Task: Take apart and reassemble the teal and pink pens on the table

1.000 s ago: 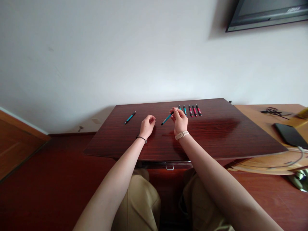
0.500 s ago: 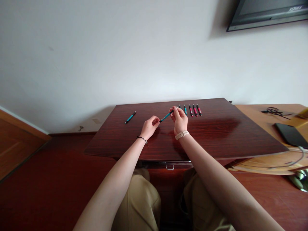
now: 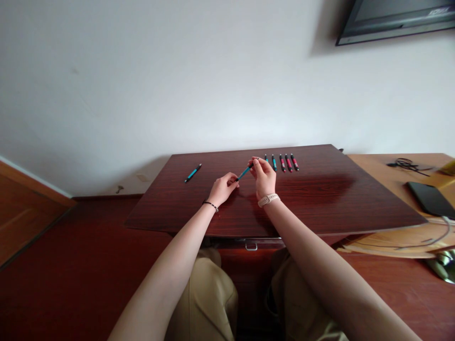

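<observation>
Clamping one teal pen (image 3: 245,173): left grip (image 3: 223,188), right grip (image 3: 264,177). Three teal (image 3: 274,162), three red (image 3: 288,163) lie.

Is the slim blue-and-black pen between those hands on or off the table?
Off; left hand and right hand hold the pen at its ends.

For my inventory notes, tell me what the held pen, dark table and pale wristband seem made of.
Pen: likely plastic, evenly blue along its middle; finish too small to judge.
Table: wood or wood-look laminate, glossy, with streaked grain and soft reflections.
Wristband: perhaps silicone or rubber, apparently matte, since it shows no bright highlights.
</observation>
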`<state>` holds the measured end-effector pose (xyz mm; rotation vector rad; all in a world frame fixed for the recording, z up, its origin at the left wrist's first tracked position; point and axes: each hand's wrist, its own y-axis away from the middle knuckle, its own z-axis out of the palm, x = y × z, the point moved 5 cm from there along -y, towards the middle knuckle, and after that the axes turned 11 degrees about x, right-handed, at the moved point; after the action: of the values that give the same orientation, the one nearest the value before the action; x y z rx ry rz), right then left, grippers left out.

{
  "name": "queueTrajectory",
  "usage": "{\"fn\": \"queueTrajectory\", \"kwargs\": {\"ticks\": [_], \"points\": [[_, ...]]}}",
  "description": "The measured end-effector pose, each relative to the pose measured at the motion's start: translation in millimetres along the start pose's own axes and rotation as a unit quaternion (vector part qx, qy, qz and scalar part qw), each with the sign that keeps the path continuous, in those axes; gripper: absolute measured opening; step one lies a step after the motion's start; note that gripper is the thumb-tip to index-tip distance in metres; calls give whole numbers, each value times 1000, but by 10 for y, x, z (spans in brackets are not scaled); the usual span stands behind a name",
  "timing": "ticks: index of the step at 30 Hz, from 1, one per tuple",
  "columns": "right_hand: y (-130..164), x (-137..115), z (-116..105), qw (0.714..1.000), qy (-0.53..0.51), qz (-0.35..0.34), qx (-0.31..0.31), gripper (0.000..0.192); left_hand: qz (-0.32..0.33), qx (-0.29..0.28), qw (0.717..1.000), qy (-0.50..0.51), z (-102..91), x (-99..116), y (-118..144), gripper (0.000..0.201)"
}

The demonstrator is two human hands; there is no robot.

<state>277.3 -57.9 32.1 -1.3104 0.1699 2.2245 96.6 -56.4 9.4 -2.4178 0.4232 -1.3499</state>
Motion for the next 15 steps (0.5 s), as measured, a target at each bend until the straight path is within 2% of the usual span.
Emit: {"fn": "queueTrajectory", "kwargs": {"ticks": [7, 15], "points": [[44, -58, 38, 998, 36, -34, -29, 45, 6, -13, 999, -38, -10, 64, 16, 14], [164, -224, 121, 986, 84, -104, -102, 36, 64, -34, 979, -190, 48, 168, 35, 16]]}}
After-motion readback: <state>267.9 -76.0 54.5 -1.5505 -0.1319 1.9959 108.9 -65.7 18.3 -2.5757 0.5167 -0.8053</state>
